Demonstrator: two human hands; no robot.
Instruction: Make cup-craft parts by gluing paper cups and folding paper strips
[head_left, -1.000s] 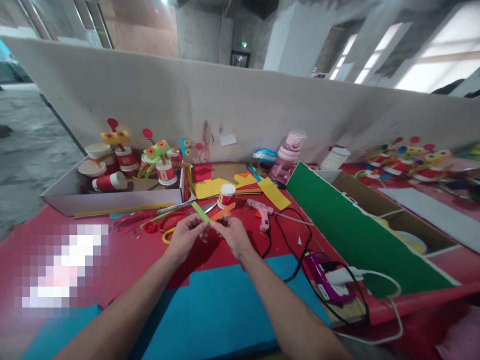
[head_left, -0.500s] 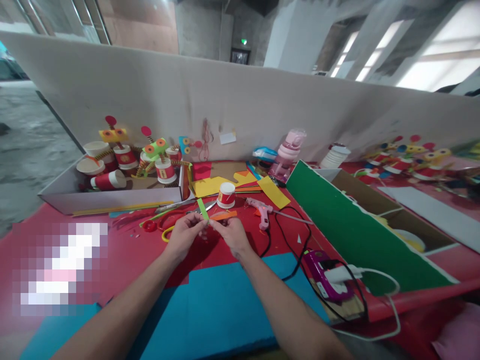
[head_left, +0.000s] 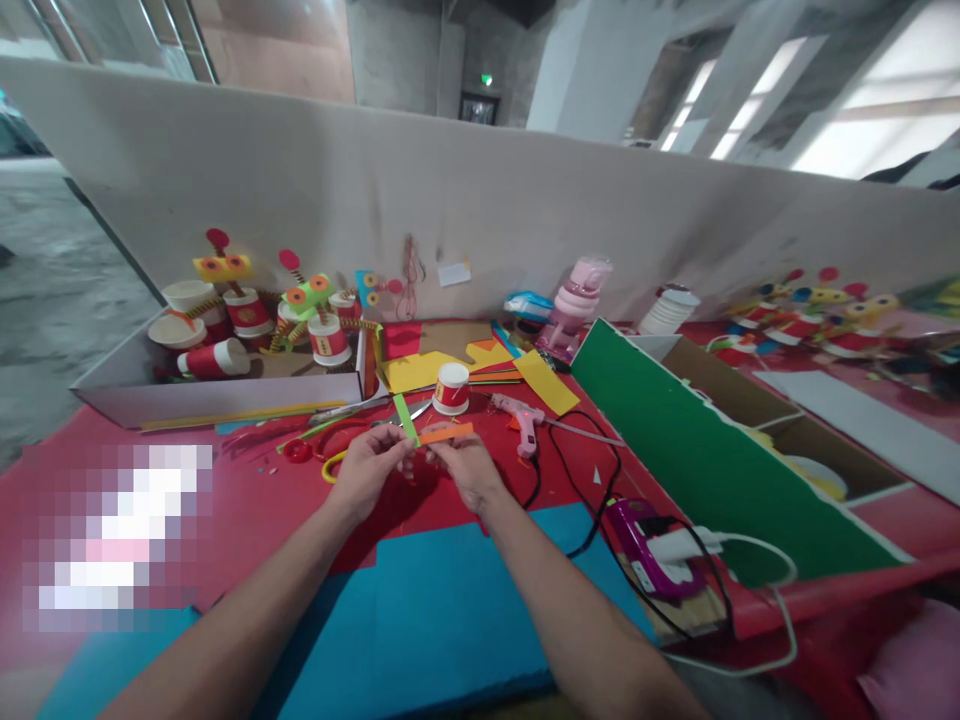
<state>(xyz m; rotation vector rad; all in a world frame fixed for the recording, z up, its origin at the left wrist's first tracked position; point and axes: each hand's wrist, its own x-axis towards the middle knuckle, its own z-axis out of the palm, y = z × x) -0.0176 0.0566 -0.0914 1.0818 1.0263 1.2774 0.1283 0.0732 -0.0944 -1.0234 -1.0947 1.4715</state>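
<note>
In front of me, my left hand (head_left: 367, 466) pinches two paper strips where their ends meet at a corner. The green paper strip (head_left: 406, 414) points up and away from that corner. An orange paper strip (head_left: 448, 432) runs to the right, over the fingers of my right hand (head_left: 471, 472). Those fingers are closed at the orange strip, its far end sticking out past them. Just beyond stands an upside-down red and white paper cup (head_left: 451, 388). Scissors with yellow handles (head_left: 334, 466) lie partly hidden behind my left hand.
A pink glue gun (head_left: 525, 420) with a black cord lies to the right. Paper-cup figures (head_left: 328, 340) stand in a white box (head_left: 225, 398) at left. A green-sided box (head_left: 705, 450), a purple device (head_left: 652, 555) and blue board (head_left: 450, 600) are nearer me.
My right hand has drawn slightly back from the corner of the strips, leaving more of the orange strip in sight. My left hand keeps its pinch in nearly the same place.
</note>
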